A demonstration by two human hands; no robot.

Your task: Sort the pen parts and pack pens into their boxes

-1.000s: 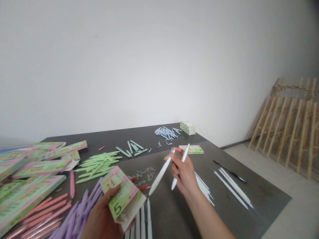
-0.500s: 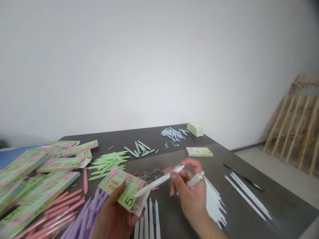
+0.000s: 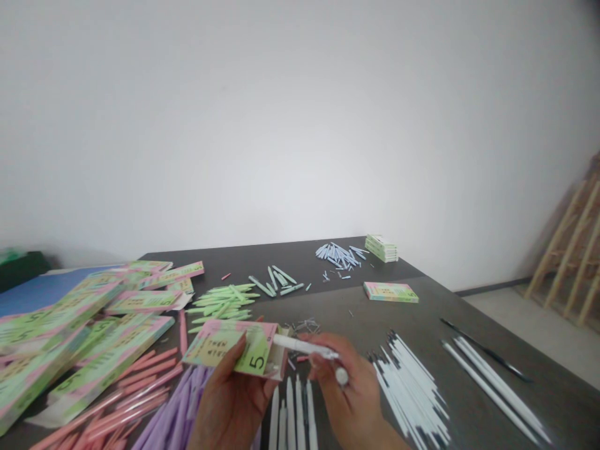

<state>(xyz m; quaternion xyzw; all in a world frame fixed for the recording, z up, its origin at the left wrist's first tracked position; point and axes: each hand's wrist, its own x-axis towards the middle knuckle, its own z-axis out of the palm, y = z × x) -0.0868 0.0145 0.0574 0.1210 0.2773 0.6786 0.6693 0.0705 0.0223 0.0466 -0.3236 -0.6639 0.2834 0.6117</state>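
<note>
My left hand (image 3: 229, 403) grips a small pink-and-green pen box (image 3: 232, 349) marked "5", its open end facing right. My right hand (image 3: 349, 397) is closed on two white pens. One white pen (image 3: 304, 345) lies nearly level with its tip inside the box's open end. The other white pen (image 3: 341, 375) points toward me between the fingers. Several white pens (image 3: 293, 415) lie on the dark table (image 3: 422, 319) just below both hands.
Stacks of pink-and-green boxes (image 3: 79, 331) fill the left side, with pink pen barrels (image 3: 126, 394), purple barrels (image 3: 173, 419) and green barrels (image 3: 220, 303) beside them. White refills (image 3: 412, 390) lie to the right, small springs (image 3: 304, 325) beyond the hands, and a wooden rack (image 3: 569, 262) stands far right.
My right hand came down and left with the two pens, and one pen's tip has entered the box. My left hand turned the box flatter. The view swung left.
</note>
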